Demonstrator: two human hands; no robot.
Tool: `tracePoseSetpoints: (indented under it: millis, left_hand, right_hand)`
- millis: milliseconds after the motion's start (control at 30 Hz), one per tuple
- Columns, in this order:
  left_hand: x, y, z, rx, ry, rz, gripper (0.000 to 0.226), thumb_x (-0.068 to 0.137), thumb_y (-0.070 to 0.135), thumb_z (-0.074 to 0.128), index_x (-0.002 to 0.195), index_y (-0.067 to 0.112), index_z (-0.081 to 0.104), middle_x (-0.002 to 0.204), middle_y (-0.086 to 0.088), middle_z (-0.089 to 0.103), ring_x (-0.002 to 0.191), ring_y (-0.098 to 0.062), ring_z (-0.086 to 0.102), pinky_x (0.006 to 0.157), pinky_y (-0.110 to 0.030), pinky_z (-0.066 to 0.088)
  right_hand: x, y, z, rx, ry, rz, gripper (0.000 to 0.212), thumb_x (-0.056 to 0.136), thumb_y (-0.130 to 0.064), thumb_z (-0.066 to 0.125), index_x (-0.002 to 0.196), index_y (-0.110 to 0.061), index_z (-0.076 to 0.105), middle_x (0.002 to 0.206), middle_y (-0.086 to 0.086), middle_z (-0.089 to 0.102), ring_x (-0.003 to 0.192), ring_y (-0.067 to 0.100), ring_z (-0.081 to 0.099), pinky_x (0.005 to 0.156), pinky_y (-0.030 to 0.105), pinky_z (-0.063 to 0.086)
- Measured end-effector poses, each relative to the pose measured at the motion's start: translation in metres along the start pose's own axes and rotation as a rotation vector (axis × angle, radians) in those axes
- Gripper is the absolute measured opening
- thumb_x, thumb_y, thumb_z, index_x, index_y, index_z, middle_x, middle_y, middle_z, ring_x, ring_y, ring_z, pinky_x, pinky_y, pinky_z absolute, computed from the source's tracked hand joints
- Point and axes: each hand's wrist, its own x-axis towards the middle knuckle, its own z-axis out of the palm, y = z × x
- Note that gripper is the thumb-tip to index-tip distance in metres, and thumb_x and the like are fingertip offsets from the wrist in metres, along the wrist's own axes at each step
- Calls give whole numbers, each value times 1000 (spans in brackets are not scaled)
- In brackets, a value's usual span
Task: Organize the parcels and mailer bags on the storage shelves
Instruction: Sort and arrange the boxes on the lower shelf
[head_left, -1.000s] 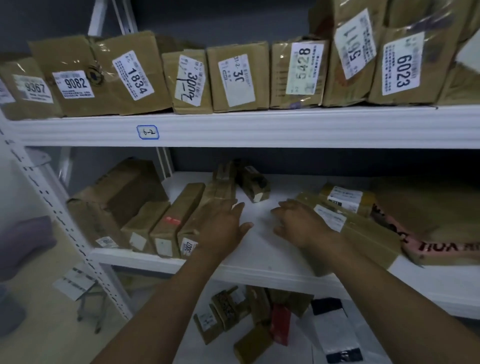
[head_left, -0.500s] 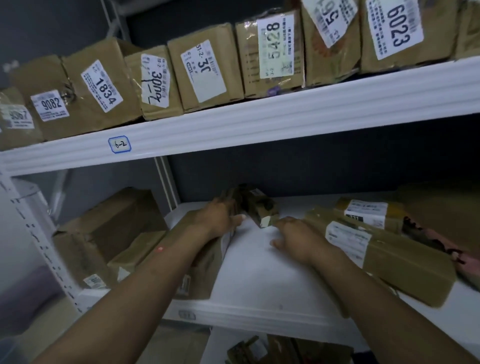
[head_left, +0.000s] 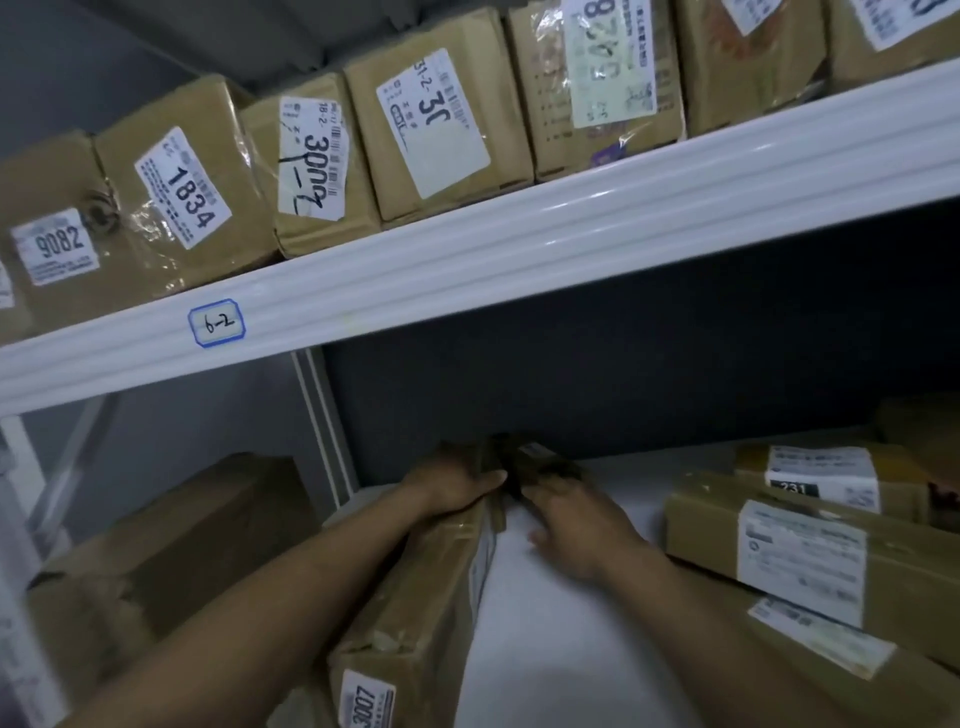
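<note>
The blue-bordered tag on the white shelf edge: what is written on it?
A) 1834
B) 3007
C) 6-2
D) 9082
C: the tag, stuck on the front edge of the upper shelf, reads 6-2 in handwriting.

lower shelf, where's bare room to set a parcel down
The bare white strip of the lower shelf between the 3007 parcel and the stacked long parcels on the right. The upper shelf row is packed side by side.
</note>
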Motion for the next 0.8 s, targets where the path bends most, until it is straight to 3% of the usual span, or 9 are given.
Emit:
tracePoseSetpoints:
  millis: [167, 367, 533, 700, 800]
  left_hand:
    - [21, 12, 13, 23, -111, -24, 62, 98, 48, 44, 150, 19, 28, 151, -8, 38, 135, -25, 40, 109, -28, 32]
    - [23, 4, 15, -68, -189, -37, 53, 97, 38, 50, 145, 17, 40, 148, -8, 42, 132, -22, 43, 110, -29, 33]
    - [9, -22, 14, -132, -146, -9, 64, 89, 61, 49, 144, 29, 41, 150, -1, 41, 133, -20, 43, 111, -34, 35]
    - [-5, -36, 19, -176, -131, -37, 99, 69, 89, 36, 149, 31, 31, 154, 0, 33, 138, -20, 37, 114, -37, 30]
    - [-4, -35, 20, -209, -140, -10, 83, 81, 77, 43, 148, 30, 31, 154, 0, 33, 138, -19, 37, 114, -35, 29]
  right_hand:
    - [0, 10, 7, -26, 38, 14, 54, 93, -35, 53, 144, -22, 38, 148, 3, 39, 131, 25, 41, 100, 33, 39]
    - [11, 14, 0, -34, 77, 7, 50, 95, -29, 52, 142, -20, 40, 147, 4, 40, 131, 26, 40, 101, 34, 41]
    - [35, 9, 1, 11, 99, -119, 53, 93, -15, 50, 144, -22, 39, 150, 1, 39, 135, 25, 38, 105, 31, 36]
    - [61, -1, 15, -23, 42, -208, 65, 96, -7, 41, 154, -22, 16, 161, 3, 14, 147, 23, 15, 119, 31, 14]
    - [66, 6, 25, -41, 12, -204, 67, 95, -8, 42, 154, -24, 15, 161, 4, 11, 147, 25, 13, 119, 32, 15]
